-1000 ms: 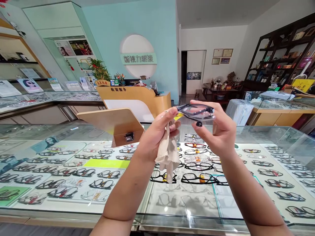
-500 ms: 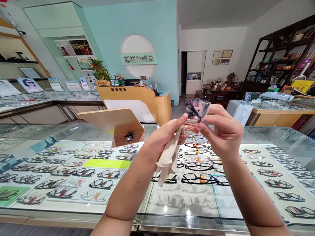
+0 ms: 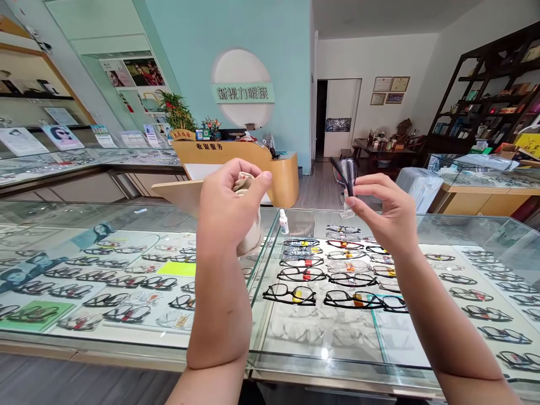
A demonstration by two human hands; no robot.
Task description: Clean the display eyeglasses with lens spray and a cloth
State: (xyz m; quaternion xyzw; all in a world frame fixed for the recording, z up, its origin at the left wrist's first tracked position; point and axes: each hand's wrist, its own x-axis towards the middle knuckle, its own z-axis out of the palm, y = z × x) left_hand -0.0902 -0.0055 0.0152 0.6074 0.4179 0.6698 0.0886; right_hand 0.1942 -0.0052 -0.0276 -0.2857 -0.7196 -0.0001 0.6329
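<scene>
My left hand (image 3: 230, 202) is raised over the glass counter, its fingers curled round a bunched beige cloth (image 3: 250, 239) that hangs below the palm. To the right, my right hand (image 3: 386, 211) pinches a pair of dark glasses (image 3: 347, 175) between thumb and fingertips, held up above the counter. The glasses are slightly blurred, with a clear part below them. A gap separates the two hands. A small white bottle (image 3: 283, 222) stands on the glass between them.
Under the glass of the counter (image 3: 324, 368) lie many eyeglass frames in rows. A wooden board (image 3: 177, 194) stands on it, partly behind my left hand. Beyond are a wooden reception desk (image 3: 284, 180) and a plastic-wrapped bundle (image 3: 415, 188).
My left hand has moved left with the cloth, away from the glasses, and turned. My right hand still holds the glasses, now turned edge-on. The bottle has come into sight.
</scene>
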